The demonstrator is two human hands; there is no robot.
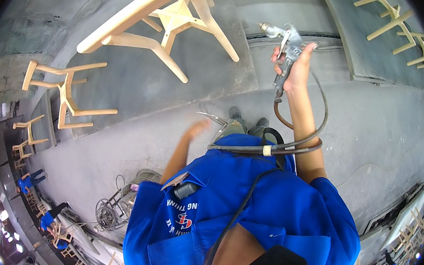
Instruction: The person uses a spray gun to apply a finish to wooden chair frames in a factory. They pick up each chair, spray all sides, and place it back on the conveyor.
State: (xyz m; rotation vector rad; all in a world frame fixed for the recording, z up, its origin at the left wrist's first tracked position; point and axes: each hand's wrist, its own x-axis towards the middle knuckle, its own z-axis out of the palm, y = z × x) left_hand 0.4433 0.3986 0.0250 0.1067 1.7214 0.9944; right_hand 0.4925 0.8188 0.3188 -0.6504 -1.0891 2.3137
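Gripping a spray gun [291,47], right hand [298,73] extended; left hand [198,128] too blurred to tell.

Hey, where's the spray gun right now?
In the head view, the spray gun is right of centre near the top, gripped in the person's right hand, with the large wooden chair frame to its left.

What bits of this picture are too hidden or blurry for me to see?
All in the head view:
Left hand: blurred, so its grip can't be made out.
Right hand: partly hidden behind the spray gun it holds.
Biggest wooden chair frame: cut off by the upper edge.
Trouser legs: mostly hidden by the blue shirt.
Co-workers at lower left: too small to tell what their hands do.
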